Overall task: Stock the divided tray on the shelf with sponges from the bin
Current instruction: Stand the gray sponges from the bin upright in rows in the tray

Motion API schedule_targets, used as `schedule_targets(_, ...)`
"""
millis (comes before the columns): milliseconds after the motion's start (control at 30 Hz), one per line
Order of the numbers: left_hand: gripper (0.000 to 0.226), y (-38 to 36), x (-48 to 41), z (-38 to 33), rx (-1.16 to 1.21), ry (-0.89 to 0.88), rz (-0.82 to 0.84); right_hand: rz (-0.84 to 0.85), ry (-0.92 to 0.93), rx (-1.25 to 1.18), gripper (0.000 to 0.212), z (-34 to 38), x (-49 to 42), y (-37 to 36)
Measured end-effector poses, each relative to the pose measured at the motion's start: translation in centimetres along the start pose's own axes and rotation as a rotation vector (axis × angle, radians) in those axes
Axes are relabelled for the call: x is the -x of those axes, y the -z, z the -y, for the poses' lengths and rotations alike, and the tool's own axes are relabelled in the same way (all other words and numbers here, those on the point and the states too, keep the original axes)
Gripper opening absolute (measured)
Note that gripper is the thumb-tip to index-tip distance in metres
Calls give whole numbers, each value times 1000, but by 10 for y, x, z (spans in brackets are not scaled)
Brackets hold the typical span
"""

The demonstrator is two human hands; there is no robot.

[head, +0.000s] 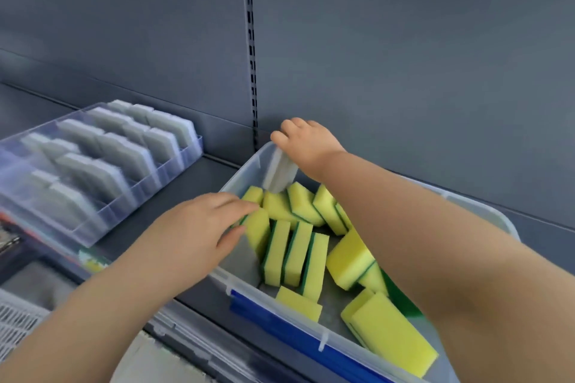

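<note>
A clear plastic bin (357, 340) with a blue handle stands on the grey shelf at the right and holds several yellow-and-green sponges (297, 253). My right hand (306, 141) is at the bin's far corner, shut on a grey-white sponge (280, 172) lifted above the yellow ones. My left hand (189, 233) reaches over the bin's left wall, its fingers touching a yellow sponge (258, 232) that stands on edge. The divided clear tray (183, 162) lies on the shelf at the left, its rows filled with several grey sponges (93, 165).
The grey shelf back panel with a slotted upright (252, 53) rises behind the bin. A strip of bare shelf (186, 190) separates tray and bin. A white lattice basket (15, 323) and a lower ledge sit at the bottom left.
</note>
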State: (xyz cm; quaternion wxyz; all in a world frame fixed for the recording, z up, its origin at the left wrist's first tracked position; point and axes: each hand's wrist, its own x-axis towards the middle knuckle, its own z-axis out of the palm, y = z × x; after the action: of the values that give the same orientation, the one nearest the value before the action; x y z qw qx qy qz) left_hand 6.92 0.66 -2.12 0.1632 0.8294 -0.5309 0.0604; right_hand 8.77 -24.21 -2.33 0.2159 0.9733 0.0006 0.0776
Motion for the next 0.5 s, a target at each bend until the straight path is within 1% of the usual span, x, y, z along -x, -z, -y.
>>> schedule_targets(67,37,-2,-15,5,0,-6,202,-15,-65,-136,50,-7,14,6)
schedule_targets(133,40,-5,-37,7,-166,-5,486,-55,-158,-348,39,-16,37,14)
schedule_targets(200,43,-8,-57,0,-345,-38,713,-118,-249,-543,39,-23,67,24)
schedule_targets(267,46,-15,-68,-7,-472,-66,854,-139,-336,-654,45,-28,101,33)
schedule_targets(300,48,-18,-72,-10,-514,-88,894,-131,-385,-699,47,-28,118,36)
schedule_targets(367,47,-25,-76,-11,-535,-164,907,-91,-523,-791,47,-27,149,38)
schedule_targets(433,47,-30,-77,-4,-459,-210,891,-38,-654,-897,45,-24,171,35)
schedule_targets(500,51,-35,-80,2,-365,-245,885,-16,-766,-932,42,-23,189,30)
